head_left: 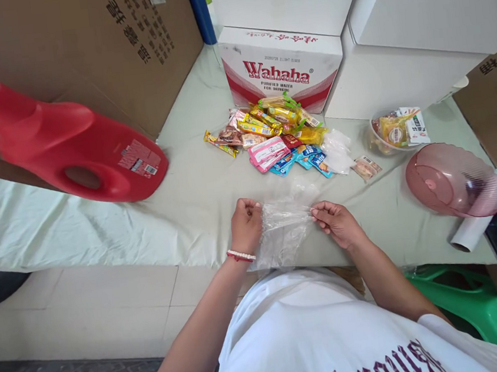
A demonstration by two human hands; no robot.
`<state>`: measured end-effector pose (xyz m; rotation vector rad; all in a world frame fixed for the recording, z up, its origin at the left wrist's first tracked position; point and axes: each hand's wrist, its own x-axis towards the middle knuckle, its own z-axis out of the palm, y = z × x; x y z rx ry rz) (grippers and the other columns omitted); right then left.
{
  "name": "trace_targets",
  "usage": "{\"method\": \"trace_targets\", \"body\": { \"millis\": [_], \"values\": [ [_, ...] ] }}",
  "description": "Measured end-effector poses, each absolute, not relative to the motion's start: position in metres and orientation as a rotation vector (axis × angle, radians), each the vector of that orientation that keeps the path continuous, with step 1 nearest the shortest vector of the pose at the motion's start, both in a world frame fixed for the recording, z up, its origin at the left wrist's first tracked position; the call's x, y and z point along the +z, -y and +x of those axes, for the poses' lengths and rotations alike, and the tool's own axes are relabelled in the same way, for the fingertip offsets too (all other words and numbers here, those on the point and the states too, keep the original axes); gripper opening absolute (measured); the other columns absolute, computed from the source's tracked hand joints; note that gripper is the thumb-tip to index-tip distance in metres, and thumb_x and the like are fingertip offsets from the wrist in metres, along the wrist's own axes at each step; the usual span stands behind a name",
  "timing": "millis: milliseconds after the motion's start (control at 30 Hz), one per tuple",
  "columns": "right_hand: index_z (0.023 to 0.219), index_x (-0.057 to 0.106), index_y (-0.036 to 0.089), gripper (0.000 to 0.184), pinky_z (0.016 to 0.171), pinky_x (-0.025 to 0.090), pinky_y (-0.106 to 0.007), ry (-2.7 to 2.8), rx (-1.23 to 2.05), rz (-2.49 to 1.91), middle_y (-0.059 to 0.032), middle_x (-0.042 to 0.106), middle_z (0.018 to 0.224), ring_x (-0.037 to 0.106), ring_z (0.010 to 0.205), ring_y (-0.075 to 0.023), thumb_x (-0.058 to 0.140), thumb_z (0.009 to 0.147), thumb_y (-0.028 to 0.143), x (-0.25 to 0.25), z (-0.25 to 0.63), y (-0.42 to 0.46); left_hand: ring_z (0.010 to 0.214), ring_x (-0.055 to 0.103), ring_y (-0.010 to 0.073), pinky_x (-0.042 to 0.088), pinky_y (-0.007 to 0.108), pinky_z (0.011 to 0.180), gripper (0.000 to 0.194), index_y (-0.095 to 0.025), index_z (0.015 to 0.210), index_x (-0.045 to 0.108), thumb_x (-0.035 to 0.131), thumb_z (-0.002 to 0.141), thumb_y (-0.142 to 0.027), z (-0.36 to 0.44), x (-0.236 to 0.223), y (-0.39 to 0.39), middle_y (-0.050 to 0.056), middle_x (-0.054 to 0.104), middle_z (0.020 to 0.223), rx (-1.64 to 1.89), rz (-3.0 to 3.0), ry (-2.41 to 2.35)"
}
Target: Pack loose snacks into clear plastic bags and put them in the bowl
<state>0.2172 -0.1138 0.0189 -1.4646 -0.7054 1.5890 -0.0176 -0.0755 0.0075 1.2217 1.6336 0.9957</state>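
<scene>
A clear plastic bag (286,226) is stretched between my two hands near the table's front edge. My left hand (247,224) has its fingers closed on the bag's left side. On the other side, my right hand (334,219) pinches the bag between thumb and fingers. Beyond them lies a heap of wrapped snacks (262,126) in yellow, brown and green. Pink packets (268,153) and blue packets (303,158) lie at the near side of the heap. More clear plastic bags (337,150) sit to its right, beside a single small packet (366,167).
A large red bottle (66,140) stands at the left before a brown carton (84,61). Behind the snacks is a Wahaha water box (280,67). At the right are a tub of snacks (396,129), a pink translucent bowl (452,179) and a white roll (473,233). A green stool (477,298) stands below.
</scene>
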Motion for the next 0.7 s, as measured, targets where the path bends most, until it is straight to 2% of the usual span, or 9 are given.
{"method": "trace_targets", "body": {
  "millis": [100,200,267,367,500,600,700],
  "values": [
    [0.079,0.066,0.019,0.044,0.040,0.027,-0.021,0.745,1.513,-1.506,0.0015,0.060,0.065,0.039,0.049,-0.0082,0.087,0.061,0.054,0.015,0.212,0.114,0.086,0.055,0.0200,0.047,0.035,0.079,0.022,-0.022,0.094,0.052,0.066,0.078,-0.025,-0.020,0.014,0.083,0.004,0.057,0.095,1.202,1.464,-1.841],
    [0.084,0.066,0.021,0.040,0.042,0.029,-0.023,0.840,1.355,-1.556,0.0023,0.058,0.065,0.040,0.050,-0.0099,0.079,0.070,0.056,0.016,0.208,0.117,0.087,0.057,0.0206,0.048,0.036,0.083,0.005,-0.023,0.087,0.057,0.060,0.083,-0.021,-0.013,0.026,0.097,0.005,0.059,0.091,1.197,1.714,-1.562],
    [0.088,0.067,0.022,0.034,0.047,0.033,-0.024,0.959,1.211,-1.572,0.0022,0.058,0.067,0.042,0.053,-0.0114,0.073,0.079,0.054,0.021,0.204,0.121,0.082,0.058,0.0186,0.050,0.033,0.077,0.005,-0.023,0.084,0.059,0.058,0.089,-0.026,-0.002,0.032,0.105,0.003,0.060,0.087,1.069,1.657,-1.319],
    [0.092,0.070,0.024,0.024,0.056,0.042,-0.027,1.213,1.028,-1.553,0.0000,0.063,0.073,0.051,0.060,-0.0146,0.064,0.089,0.047,0.032,0.191,0.127,0.083,0.060,0.0176,0.051,0.029,0.070,0.023,-0.022,0.090,0.059,0.055,0.094,-0.044,0.017,0.033,0.109,0.004,0.063,0.090,0.910,1.338,-1.149],
    [0.101,0.075,0.026,0.021,0.071,0.050,-0.032,1.551,1.033,-1.392,-0.0043,0.068,0.086,0.061,0.076,-0.0193,0.059,0.094,0.038,0.042,0.175,0.130,0.086,0.060,0.0169,0.052,0.030,0.078,0.037,-0.021,0.089,0.057,0.062,0.088,-0.058,0.035,0.026,0.107,0.002,0.063,0.088,0.914,1.090,-1.049],
    [0.113,0.072,0.026,0.027,0.063,0.049,-0.030,1.438,1.187,-1.344,-0.0044,0.068,0.093,0.058,0.069,-0.0166,0.058,0.094,0.041,0.038,0.174,0.131,0.082,0.060,0.0154,0.053,0.030,0.078,0.040,-0.021,0.087,0.056,0.064,0.086,-0.060,0.037,0.021,0.106,0.000,0.061,0.084,0.975,0.895,-1.067],
    [0.114,0.066,0.025,0.032,0.062,0.048,-0.029,1.165,1.056,-1.485,-0.0032,0.064,0.093,0.053,0.067,-0.0149,0.065,0.090,0.046,0.028,0.178,0.131,0.086,0.064,0.0162,0.053,0.030,0.078,0.040,-0.021,0.085,0.055,0.062,0.087,-0.060,0.036,0.019,0.105,0.001,0.064,0.086,1.004,0.780,-1.133]
  ]
}}
